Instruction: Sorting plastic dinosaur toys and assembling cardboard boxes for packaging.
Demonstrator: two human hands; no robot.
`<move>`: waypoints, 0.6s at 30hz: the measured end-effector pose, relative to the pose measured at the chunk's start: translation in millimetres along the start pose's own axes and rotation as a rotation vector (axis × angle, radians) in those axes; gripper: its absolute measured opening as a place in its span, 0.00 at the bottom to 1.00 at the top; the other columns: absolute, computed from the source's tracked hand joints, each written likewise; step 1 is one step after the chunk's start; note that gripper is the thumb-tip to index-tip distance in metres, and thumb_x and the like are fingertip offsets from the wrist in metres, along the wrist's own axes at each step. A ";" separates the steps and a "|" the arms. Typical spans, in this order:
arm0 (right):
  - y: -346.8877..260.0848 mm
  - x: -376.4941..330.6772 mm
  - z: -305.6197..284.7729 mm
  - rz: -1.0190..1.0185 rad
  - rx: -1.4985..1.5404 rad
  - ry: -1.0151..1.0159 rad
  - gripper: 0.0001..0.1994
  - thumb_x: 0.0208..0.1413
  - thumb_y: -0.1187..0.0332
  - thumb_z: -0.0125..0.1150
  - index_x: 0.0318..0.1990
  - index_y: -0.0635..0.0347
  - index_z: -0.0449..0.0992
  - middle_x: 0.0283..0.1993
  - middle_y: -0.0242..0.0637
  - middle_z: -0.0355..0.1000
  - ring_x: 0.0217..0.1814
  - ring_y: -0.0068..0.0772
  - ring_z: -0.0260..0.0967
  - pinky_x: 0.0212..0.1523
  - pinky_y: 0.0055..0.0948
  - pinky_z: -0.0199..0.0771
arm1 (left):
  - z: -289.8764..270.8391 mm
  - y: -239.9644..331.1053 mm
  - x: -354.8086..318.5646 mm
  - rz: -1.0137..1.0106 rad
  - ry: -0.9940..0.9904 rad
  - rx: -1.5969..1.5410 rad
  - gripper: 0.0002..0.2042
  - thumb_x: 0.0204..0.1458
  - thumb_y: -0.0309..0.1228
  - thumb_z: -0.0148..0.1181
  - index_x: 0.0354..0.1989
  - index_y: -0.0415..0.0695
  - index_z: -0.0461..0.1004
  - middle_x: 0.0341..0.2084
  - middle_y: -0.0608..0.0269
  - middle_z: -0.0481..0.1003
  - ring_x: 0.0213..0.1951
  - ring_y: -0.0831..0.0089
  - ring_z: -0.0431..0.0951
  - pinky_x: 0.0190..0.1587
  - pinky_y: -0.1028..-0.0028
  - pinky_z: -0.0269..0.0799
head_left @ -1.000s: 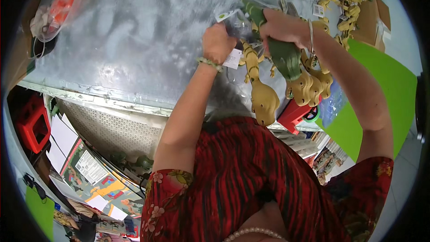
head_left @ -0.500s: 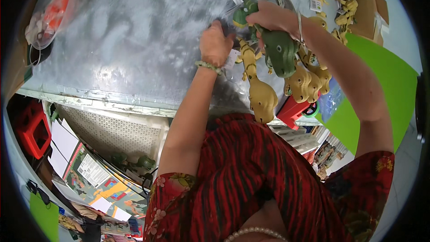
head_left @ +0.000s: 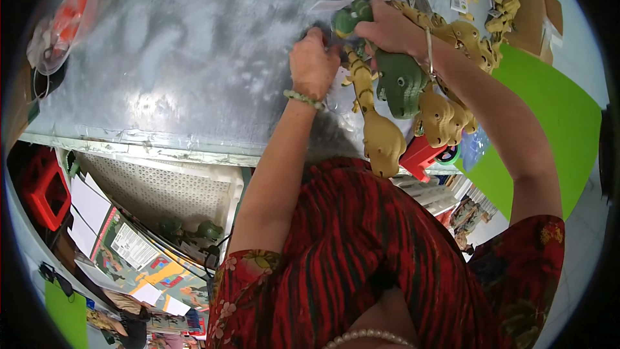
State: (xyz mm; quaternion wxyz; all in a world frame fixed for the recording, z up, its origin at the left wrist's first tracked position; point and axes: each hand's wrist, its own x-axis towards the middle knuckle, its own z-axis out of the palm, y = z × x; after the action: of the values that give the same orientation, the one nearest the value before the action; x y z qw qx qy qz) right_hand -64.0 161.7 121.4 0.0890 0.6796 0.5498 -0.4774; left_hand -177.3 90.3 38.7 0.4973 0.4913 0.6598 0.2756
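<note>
My right hand [head_left: 395, 31] is closed round a green toy dinosaur, whose large head [head_left: 402, 84] hangs below the palm. A rounded green toy part [head_left: 349, 19] with a yellow underside sits at its fingertips. My left hand [head_left: 314, 64] rests on the tabletop to the left, its fingers curled in; what they pinch, if anything, is hidden. Between the hands lies a yellow striped toy dinosaur [head_left: 382, 139], its head hanging at the table's near edge. More yellow dinosaurs [head_left: 439, 116] lie under my right forearm. White paper tags [head_left: 332, 4] stick out beyond the green part.
A grey tabletop [head_left: 194, 58] spreads to the left, with a clear tub [head_left: 87, 19] at its far left. Yellow toys [head_left: 504, 0] and a cardboard box [head_left: 533, 19] stand back right, near a green sheet [head_left: 549, 129]. Below the edge are a white perforated crate [head_left: 155, 181] and a red frame [head_left: 48, 187].
The green dinosaur's head has tilted slightly. The tags beyond it now lie differently, and more yellow dinosaur heads show beside my right wrist. My left hand has barely moved.
</note>
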 end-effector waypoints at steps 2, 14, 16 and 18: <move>12.8 8.6 1.7 -0.189 -0.168 0.099 0.17 0.38 0.66 0.48 0.30 0.78 0.63 0.20 0.49 0.67 0.15 0.36 0.66 0.20 0.31 0.67 | 1.2 1.9 -0.8 0.014 0.004 0.011 0.10 0.32 0.30 0.59 0.20 0.38 0.67 0.16 0.53 0.70 0.23 0.56 0.71 0.27 0.67 0.65; -7.3 13.7 -13.4 0.118 0.105 -0.225 0.18 0.41 0.65 0.51 0.37 0.67 0.58 0.17 0.39 0.61 0.08 0.30 0.59 0.08 0.27 0.61 | 7.1 -1.7 -2.0 0.041 0.067 -0.030 0.07 0.35 0.27 0.57 0.18 0.38 0.66 0.17 0.51 0.70 0.22 0.54 0.70 0.25 0.67 0.65; -15.4 11.0 -14.1 0.039 -0.082 -0.135 0.16 0.36 0.64 0.49 0.15 0.74 0.67 0.13 0.43 0.66 0.15 0.32 0.64 0.20 0.29 0.64 | 5.3 -2.0 -1.7 0.048 0.058 -0.002 0.07 0.35 0.27 0.56 0.19 0.37 0.67 0.16 0.52 0.69 0.22 0.56 0.70 0.25 0.69 0.65; -10.1 11.2 -13.8 -0.009 -0.218 -0.054 0.15 0.38 0.65 0.50 0.25 0.73 0.62 0.16 0.42 0.65 0.14 0.30 0.64 0.16 0.28 0.63 | 1.4 0.0 1.9 0.086 0.055 0.026 0.06 0.35 0.26 0.56 0.19 0.37 0.67 0.15 0.53 0.69 0.21 0.58 0.71 0.24 0.70 0.65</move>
State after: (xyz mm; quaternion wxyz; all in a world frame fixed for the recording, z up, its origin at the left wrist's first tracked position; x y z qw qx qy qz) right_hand -65.5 181.8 124.4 0.1750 0.6502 0.5992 -0.4332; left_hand -176.1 91.8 37.4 0.4601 0.5180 0.6551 0.3015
